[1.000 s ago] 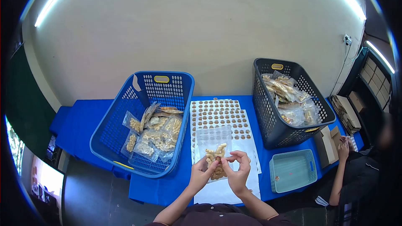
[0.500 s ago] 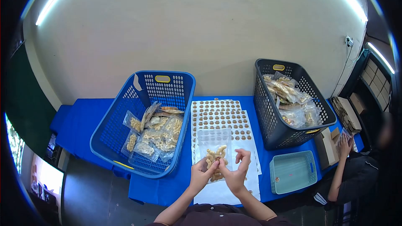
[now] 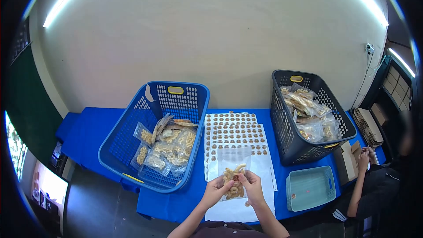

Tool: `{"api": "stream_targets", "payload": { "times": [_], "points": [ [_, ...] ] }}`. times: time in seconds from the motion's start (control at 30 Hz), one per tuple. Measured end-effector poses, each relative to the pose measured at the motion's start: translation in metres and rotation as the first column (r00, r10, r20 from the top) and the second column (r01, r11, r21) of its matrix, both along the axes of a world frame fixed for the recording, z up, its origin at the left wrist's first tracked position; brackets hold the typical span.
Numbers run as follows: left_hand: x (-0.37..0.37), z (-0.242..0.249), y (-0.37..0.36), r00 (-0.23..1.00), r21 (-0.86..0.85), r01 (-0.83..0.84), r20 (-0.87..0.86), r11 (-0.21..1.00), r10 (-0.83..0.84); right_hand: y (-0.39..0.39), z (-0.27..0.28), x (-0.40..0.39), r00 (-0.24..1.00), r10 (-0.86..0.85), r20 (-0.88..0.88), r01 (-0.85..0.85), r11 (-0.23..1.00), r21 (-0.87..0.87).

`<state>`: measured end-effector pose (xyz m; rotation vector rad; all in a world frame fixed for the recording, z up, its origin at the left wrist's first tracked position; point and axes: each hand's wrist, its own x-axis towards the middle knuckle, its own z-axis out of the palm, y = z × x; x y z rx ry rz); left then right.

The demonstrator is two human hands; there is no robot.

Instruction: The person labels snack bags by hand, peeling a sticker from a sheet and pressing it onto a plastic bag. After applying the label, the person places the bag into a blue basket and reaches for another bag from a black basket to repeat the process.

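Note:
Between my two hands is a transparent plastic bag (image 3: 233, 158) of pale, curled snack pieces, held upright over the sticker sheets. My left hand (image 3: 215, 191) grips its left edge, thumb across the front. On the right edge, my right hand (image 3: 253, 189) is closed the same way, its thumb beside a small round brown sticker (image 3: 235, 178) on the bag's front. The fingers behind the bag are partly hidden. Under and beyond it lie white sheets (image 3: 212, 167) with rows of round brown stickers.
Left stands a blue basket (image 3: 108, 150) with several snack bags; right, a dark basket (image 3: 282, 145) heaped with more. A teal tray (image 3: 310, 196) with a small sticker sits nearer me on the blue cloth (image 3: 158, 205). At far right are cardboard pieces (image 3: 368, 125) and another person's hands (image 3: 365, 156).
My right hand has moved from a raised, spread-finger pose to gripping the bag's right edge. The sticker now shows on the bag's front. The view has shifted slightly. The other person's hands have come lower.

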<state>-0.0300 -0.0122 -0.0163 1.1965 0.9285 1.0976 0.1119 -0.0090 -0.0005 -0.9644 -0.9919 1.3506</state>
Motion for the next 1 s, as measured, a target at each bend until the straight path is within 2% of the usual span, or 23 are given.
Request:
{"api": "stream_targets", "payload": {
  "times": [0.03,0.17,0.27,0.37,0.43,0.47,0.53,0.63,0.67,0.73,0.8,0.83,0.93,0.97,1.0],
  "points": [
    [0.002,0.006,-0.003,0.992,-0.033,0.019,0.123,0.999,-0.015,0.0,-0.002,0.0,1.0,0.005,0.003,-0.005,1.0,-0.004],
    [0.003,-0.005,-0.001,0.996,-0.128,0.038,0.088,0.991,-0.027,0.001,-0.018,0.007,0.996,-0.009,-0.091,0.003,0.997,-0.075],
    [0.01,-0.003,-0.001,0.995,-0.131,0.016,0.1,0.991,-0.003,-0.003,0.002,0.004,0.999,-0.035,-0.028,0.034,0.999,-0.025],
    [0.015,-0.012,-0.001,0.996,-0.132,0.026,0.092,0.991,-0.014,-0.004,0.002,0.001,0.985,-0.142,0.096,0.141,0.99,0.018],
    [0.02,-0.012,-0.003,0.996,-0.151,0.029,0.082,0.988,-0.017,-0.005,0.001,0.002,0.976,-0.199,0.093,0.197,0.98,0.022],
    [0.022,-0.005,-0.004,0.99,-0.146,0.042,0.136,0.988,-0.022,-0.006,-0.003,0.002,0.97,-0.228,0.089,0.226,0.974,0.027],
    [0.022,-0.016,-0.004,0.995,-0.113,0.073,0.074,0.991,-0.065,-0.009,-0.028,0.01,0.981,-0.182,0.06,0.183,0.983,-0.008],
    [0.023,-0.031,-0.005,0.989,-0.168,0.129,0.088,0.977,-0.116,-0.013,-0.044,0.016,0.984,-0.174,0.034,0.175,0.984,-0.044],
    [0.026,-0.035,-0.007,0.991,-0.156,0.104,0.104,0.982,-0.089,-0.015,-0.048,0.018,0.987,-0.16,0.031,0.161,0.986,-0.047],
    [0.029,-0.038,-0.011,0.998,-0.199,0.042,-0.045,0.979,-0.051,-0.017,-0.048,0.021,0.992,-0.124,0.007,0.125,0.99,-0.068],
    [0.032,-0.057,-0.009,0.995,-0.122,0.098,0.027,0.988,-0.096,-0.019,-0.048,0.024,0.996,-0.083,-0.036,0.078,0.991,-0.106],
    [0.035,-0.059,-0.008,0.991,-0.087,0.124,0.062,0.988,-0.119,-0.018,-0.052,0.026,0.995,-0.083,0.06,0.091,0.985,-0.15],
    [0.04,-0.053,-0.005,0.986,-0.136,0.169,0.02,0.976,-0.168,-0.018,-0.053,0.023,0.974,-0.22,-0.056,0.222,0.975,0.019],
    [0.042,-0.035,-0.006,0.98,-0.231,0.195,0.068,0.953,-0.185,-0.018,-0.051,0.023,0.966,-0.252,-0.05,0.254,0.966,0.037],
    [0.043,-0.036,-0.005,0.981,-0.212,0.193,0.067,0.958,-0.183,-0.018,-0.05,0.023,0.958,-0.282,-0.045,0.285,0.957,0.056]
  ]
}}
